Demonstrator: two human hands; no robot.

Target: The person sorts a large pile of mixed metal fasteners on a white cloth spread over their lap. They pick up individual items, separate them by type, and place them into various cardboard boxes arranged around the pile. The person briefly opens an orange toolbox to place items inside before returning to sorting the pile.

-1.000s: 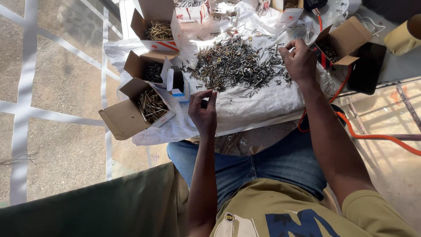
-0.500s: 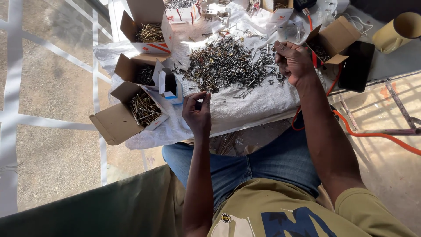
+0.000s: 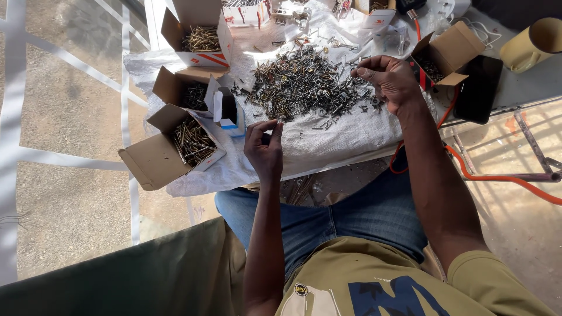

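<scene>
A big pile of mixed screws and nails [image 3: 304, 82] lies on a white cloth [image 3: 339, 137] spread over a table. My left hand [image 3: 264, 146] hovers over the near edge of the cloth, its thumb and fingertips pinched on a small screw. My right hand [image 3: 391, 79] rests at the right side of the pile, fingers curled and picking among the screws. An open cardboard box of long nails [image 3: 187, 143] stands left of my left hand.
More open boxes of screws stand at the left [image 3: 187, 93], back left [image 3: 202, 38] and right [image 3: 445, 55]. A small blue-and-white box [image 3: 227, 111] sits between them. A black phone [image 3: 477, 88], a yellow cup [image 3: 535, 44] and an orange cable [image 3: 497, 178] are on the right.
My left hand has dropped a little toward the cloth's near edge. My right hand has shifted slightly left into the pile. The camera view has moved a bit.
</scene>
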